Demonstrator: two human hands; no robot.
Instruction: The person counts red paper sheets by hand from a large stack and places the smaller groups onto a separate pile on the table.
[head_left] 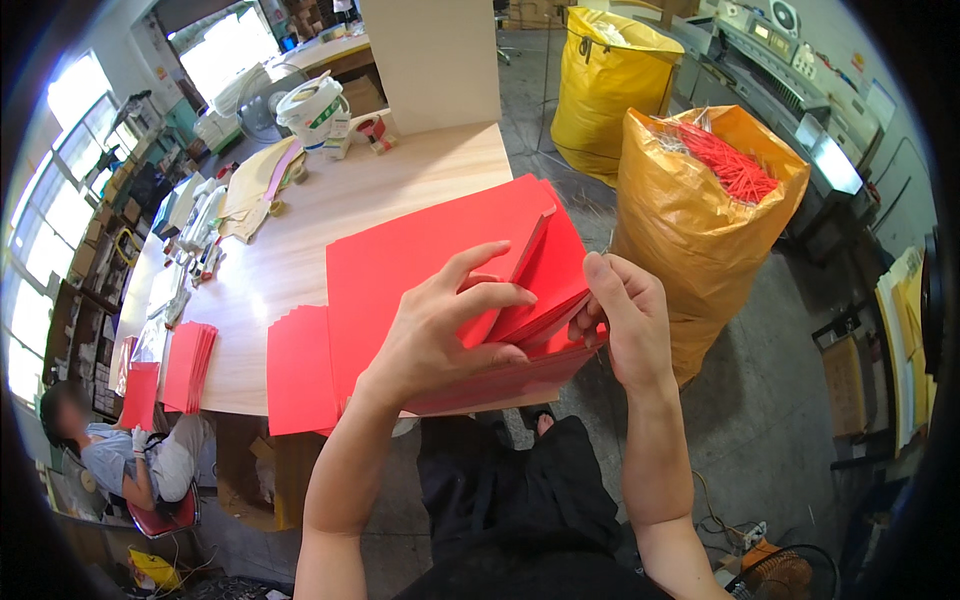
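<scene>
Two bare hands work over a large pile of red sheets (430,240) in the middle of the frame, near the lower right corner of a pale wooden table (440,180). The left hand (435,325) has its fingers parted and curved over the pile, their tips at a narrow lifted edge (528,250). The right hand (632,310) is pinched together, thumb above and fingers below, on the right corner of some raised sheets (550,300); the exact contact is partly hidden.

The pile's long axis runs across the frame, rising from left to right, while the lifted edge slants from upper right to lower left. A smaller red stack (300,370) lies against the pile's left side, and a further red stack (190,365) sits at lower left with its longer sides nearly upright in the frame.

Toward the upper left, a white bucket (312,115) carries a green printed label, too small to read. At upper right stand a yellow bag (610,95) and an orange bag (695,240) filled with thin red strips (725,165). One seated person (140,465) is at the lower left.
</scene>
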